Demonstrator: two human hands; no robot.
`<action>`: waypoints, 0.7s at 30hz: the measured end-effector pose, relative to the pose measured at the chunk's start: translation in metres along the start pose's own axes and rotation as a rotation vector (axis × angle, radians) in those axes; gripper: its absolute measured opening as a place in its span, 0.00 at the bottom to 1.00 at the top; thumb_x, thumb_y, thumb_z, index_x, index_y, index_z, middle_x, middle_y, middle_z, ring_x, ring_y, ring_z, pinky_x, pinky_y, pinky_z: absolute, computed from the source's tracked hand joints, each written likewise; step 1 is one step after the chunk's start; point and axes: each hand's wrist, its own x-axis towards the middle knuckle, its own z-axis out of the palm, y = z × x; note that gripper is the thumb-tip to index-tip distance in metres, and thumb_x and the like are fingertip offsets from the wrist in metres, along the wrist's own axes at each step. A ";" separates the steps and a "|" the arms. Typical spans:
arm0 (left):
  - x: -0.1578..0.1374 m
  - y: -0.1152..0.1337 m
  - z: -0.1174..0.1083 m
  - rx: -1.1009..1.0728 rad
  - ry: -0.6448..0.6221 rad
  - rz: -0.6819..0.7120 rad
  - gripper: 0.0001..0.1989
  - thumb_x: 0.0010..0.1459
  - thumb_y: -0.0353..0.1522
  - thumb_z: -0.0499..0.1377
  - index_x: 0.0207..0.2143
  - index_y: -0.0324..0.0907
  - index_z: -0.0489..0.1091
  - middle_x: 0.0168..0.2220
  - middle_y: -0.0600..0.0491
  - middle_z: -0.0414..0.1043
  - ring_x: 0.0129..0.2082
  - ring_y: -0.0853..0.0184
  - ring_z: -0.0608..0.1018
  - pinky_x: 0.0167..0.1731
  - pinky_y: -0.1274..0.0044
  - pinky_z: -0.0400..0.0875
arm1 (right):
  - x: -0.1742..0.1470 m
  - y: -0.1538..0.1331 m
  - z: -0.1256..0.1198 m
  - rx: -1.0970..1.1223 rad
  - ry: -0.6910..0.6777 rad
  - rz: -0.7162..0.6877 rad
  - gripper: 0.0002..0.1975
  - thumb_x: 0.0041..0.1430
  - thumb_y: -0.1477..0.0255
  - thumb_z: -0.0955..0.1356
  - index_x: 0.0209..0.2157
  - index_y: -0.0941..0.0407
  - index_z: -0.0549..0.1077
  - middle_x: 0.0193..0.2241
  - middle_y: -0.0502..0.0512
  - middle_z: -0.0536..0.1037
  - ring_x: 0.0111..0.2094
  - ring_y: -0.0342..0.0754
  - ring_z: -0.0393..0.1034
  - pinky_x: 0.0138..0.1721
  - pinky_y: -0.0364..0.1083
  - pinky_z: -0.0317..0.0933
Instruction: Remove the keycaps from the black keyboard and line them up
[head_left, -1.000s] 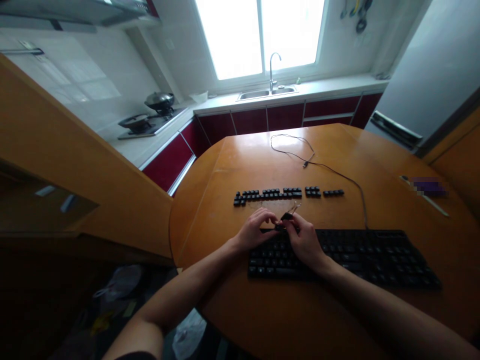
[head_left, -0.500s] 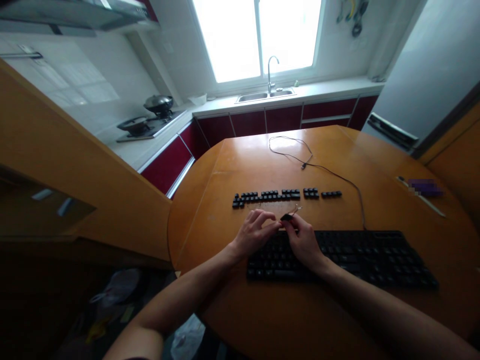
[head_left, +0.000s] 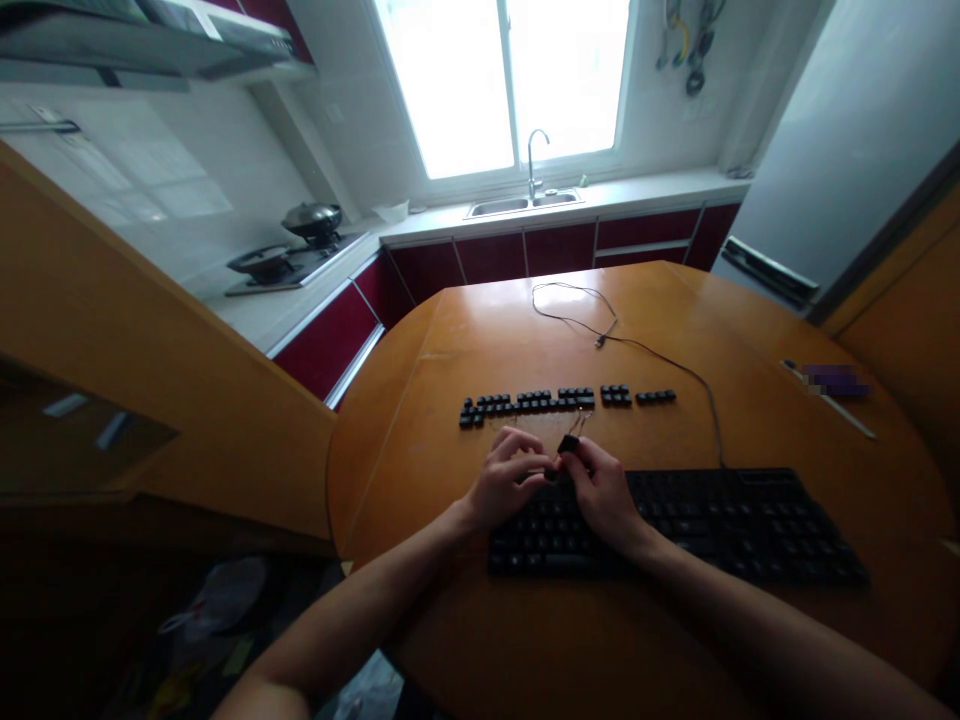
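Over the black keyboard (head_left: 705, 520), my two hands meet near its upper left part. My right hand (head_left: 604, 490) pinches the black handle of a keycap puller (head_left: 569, 443), whose thin wire prongs point up and away from me. Close beside it, my left hand (head_left: 510, 475) has thumb and forefinger pinched on a small dark piece that looks like a keycap (head_left: 551, 473). Several loose black keycaps (head_left: 536, 402) lie in rows beyond my hands. My hands hide part of the keyboard's left side.
The keyboard's cable (head_left: 660, 348) loops across the wooden table (head_left: 420, 440) towards the far edge. At the right lie a purple item (head_left: 836, 380) and a thin pale strip (head_left: 847, 415). Past the table are a sink (head_left: 499, 207), a stove (head_left: 300, 265) and a fridge (head_left: 840, 170).
The puller has turned more upright in my right hand, its prongs now pointing farther away. A dark piece now shows at my left fingertips. The view has shifted slightly.
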 end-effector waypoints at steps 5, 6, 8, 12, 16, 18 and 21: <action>0.006 -0.034 -0.022 0.154 0.100 -0.300 0.08 0.54 0.35 0.70 0.38 0.47 0.79 0.42 0.50 0.70 0.44 0.61 0.70 0.45 0.68 0.69 | 0.002 0.005 0.001 0.063 0.029 0.037 0.12 0.68 0.64 0.64 0.33 0.55 0.74 0.31 0.54 0.79 0.34 0.50 0.74 0.37 0.46 0.65; 0.004 -0.045 -0.028 0.211 0.093 -0.352 0.08 0.53 0.34 0.71 0.37 0.48 0.80 0.43 0.50 0.70 0.45 0.60 0.69 0.47 0.67 0.68 | 0.002 0.005 0.001 0.067 0.026 0.040 0.12 0.68 0.64 0.65 0.33 0.55 0.74 0.31 0.54 0.79 0.34 0.50 0.75 0.38 0.47 0.65; -0.001 -0.066 -0.038 0.308 0.053 -0.436 0.08 0.51 0.33 0.72 0.36 0.47 0.80 0.46 0.49 0.69 0.46 0.59 0.68 0.49 0.65 0.66 | 0.002 0.007 0.000 0.069 0.018 0.044 0.12 0.68 0.64 0.65 0.34 0.55 0.75 0.31 0.54 0.80 0.34 0.50 0.75 0.38 0.47 0.65; -0.011 -0.088 -0.044 0.384 -0.009 -0.548 0.08 0.50 0.32 0.71 0.35 0.48 0.80 0.46 0.50 0.68 0.49 0.56 0.67 0.53 0.62 0.64 | 0.001 0.009 0.000 0.056 0.016 0.051 0.13 0.68 0.63 0.65 0.34 0.55 0.75 0.31 0.55 0.80 0.35 0.51 0.76 0.38 0.48 0.65; -0.014 -0.090 -0.038 0.369 -0.025 -0.554 0.07 0.51 0.32 0.70 0.34 0.49 0.81 0.47 0.51 0.67 0.49 0.57 0.66 0.55 0.62 0.63 | 0.000 0.010 -0.001 0.046 0.013 0.049 0.13 0.68 0.62 0.65 0.34 0.55 0.75 0.32 0.56 0.80 0.35 0.52 0.76 0.39 0.49 0.66; -0.015 -0.090 -0.036 0.363 -0.034 -0.549 0.07 0.51 0.33 0.70 0.35 0.49 0.81 0.46 0.51 0.67 0.49 0.57 0.66 0.55 0.62 0.62 | 0.000 0.009 -0.001 0.045 0.009 0.044 0.13 0.68 0.62 0.65 0.34 0.55 0.75 0.31 0.56 0.80 0.35 0.52 0.76 0.39 0.49 0.66; -0.017 -0.094 -0.035 0.355 -0.039 -0.558 0.08 0.51 0.34 0.70 0.36 0.50 0.81 0.46 0.51 0.68 0.49 0.57 0.66 0.55 0.62 0.62 | 0.000 0.008 -0.002 0.041 0.008 0.039 0.13 0.67 0.63 0.65 0.33 0.55 0.75 0.31 0.56 0.80 0.35 0.52 0.76 0.38 0.49 0.66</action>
